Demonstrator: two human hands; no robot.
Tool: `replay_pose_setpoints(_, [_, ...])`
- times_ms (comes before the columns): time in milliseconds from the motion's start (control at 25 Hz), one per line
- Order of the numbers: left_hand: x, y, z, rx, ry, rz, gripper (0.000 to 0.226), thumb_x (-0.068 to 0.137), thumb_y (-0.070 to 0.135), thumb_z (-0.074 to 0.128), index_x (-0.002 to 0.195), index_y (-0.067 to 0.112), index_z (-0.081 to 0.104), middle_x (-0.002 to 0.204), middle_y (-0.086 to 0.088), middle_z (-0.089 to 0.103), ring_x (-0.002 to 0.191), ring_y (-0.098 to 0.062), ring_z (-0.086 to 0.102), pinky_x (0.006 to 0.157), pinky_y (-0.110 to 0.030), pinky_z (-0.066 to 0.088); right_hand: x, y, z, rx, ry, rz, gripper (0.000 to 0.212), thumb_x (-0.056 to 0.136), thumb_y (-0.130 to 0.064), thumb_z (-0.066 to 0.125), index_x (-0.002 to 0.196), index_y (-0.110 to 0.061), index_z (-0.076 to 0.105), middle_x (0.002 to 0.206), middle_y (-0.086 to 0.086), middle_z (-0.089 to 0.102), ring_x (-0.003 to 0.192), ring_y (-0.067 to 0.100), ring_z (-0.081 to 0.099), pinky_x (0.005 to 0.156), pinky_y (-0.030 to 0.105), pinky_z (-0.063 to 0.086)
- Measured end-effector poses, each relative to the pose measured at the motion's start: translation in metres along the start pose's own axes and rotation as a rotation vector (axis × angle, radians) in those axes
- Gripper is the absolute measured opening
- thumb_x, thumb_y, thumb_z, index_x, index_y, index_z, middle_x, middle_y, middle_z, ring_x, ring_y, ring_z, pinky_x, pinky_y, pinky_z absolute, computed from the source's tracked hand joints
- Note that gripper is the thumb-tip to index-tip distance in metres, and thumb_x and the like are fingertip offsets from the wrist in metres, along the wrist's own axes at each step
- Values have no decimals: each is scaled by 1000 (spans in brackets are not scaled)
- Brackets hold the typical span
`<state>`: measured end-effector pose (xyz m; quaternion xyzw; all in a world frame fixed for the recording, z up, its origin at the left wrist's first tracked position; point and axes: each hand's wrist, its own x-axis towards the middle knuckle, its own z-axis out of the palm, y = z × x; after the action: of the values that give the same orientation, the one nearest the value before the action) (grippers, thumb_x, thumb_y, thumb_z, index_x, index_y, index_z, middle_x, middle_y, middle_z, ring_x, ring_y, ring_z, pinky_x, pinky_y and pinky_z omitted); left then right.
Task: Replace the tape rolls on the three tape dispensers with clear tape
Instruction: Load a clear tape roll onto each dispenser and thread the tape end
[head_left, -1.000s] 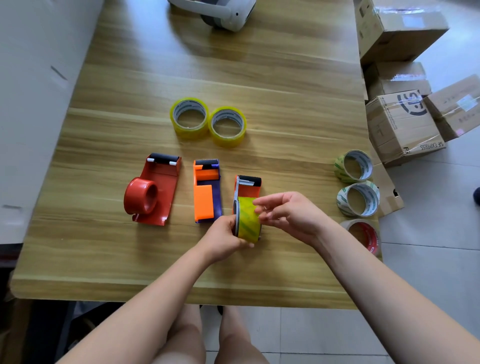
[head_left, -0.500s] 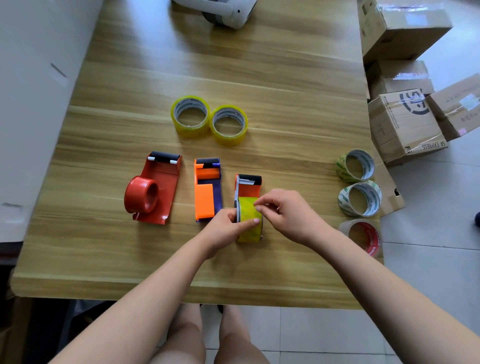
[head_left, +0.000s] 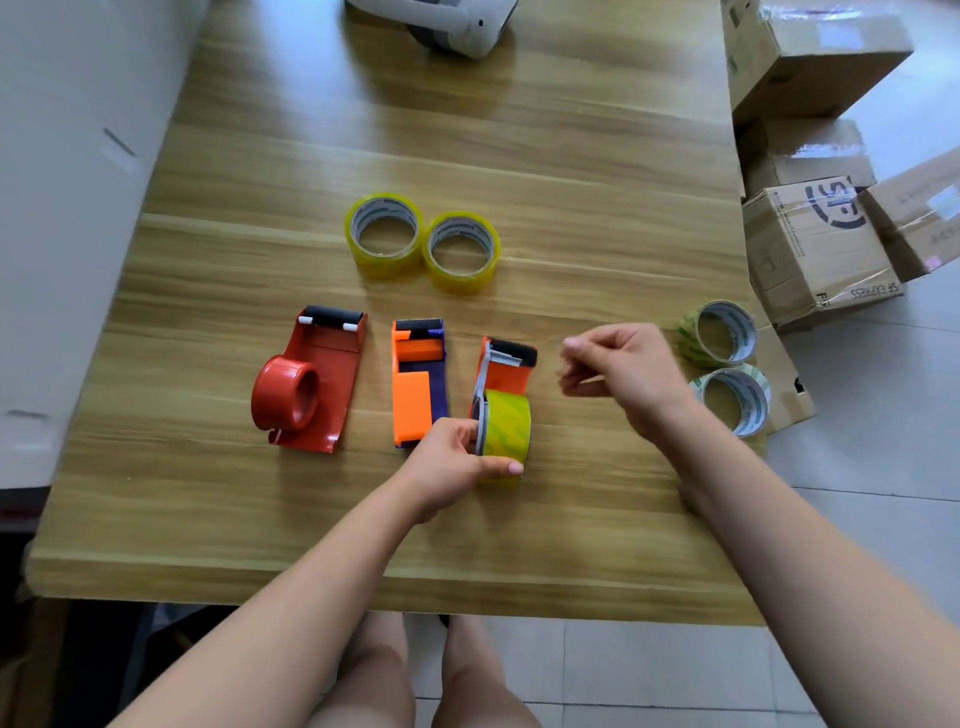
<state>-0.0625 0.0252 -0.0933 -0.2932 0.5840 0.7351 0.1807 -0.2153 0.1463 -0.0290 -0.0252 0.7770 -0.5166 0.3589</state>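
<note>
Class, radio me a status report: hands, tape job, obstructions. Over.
Left hand grips clear tape roll on orange dispenser. Right hand hovers beside it, curled, blurred; grip unclear. Two spare clear rolls beyond, nothing blocking them.

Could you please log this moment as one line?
left hand: grips clear tape roll on orange-black dispenser | right hand: apart, blurred, grip unclear | red dispenser: empty | spare clear rolls: two

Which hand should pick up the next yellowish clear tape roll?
Probably the right hand: it hangs free, holding nothing. The left hand grips the roll on the orange dispenser, so it is busy. The spare roll lies beyond both hands.
</note>
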Motion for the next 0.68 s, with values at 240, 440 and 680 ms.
replay_pose_setpoints(240, [-15,7,5,-13,-10,49,25,67,-1,77,90,7,71,92,-10,73,86,-16,67,85,-27,53,5,-5,-25,83,102,176,19,91,0,55,73,5,61,61,13,57,48,18,58,54,30,58])
replay_pose_setpoints(440, [-34,11,1,-33,-29,51,26,64,-10,76,82,8,70,77,-1,73,74,-11,67,69,-18,54,10,-8,-54,74,141,206,17,89,2,57,72,4,60,65,16,57,43,14,60,52,31,59])
replay_pose_setpoints(680, [-35,16,0,-113,45,68,28,64,-9,75,82,12,70,72,5,75,74,-8,70,67,-16,53,0,-4,-47,123,138,260,19,89,5,54,71,4,58,53,12,59,40,15,59,45,27,56])
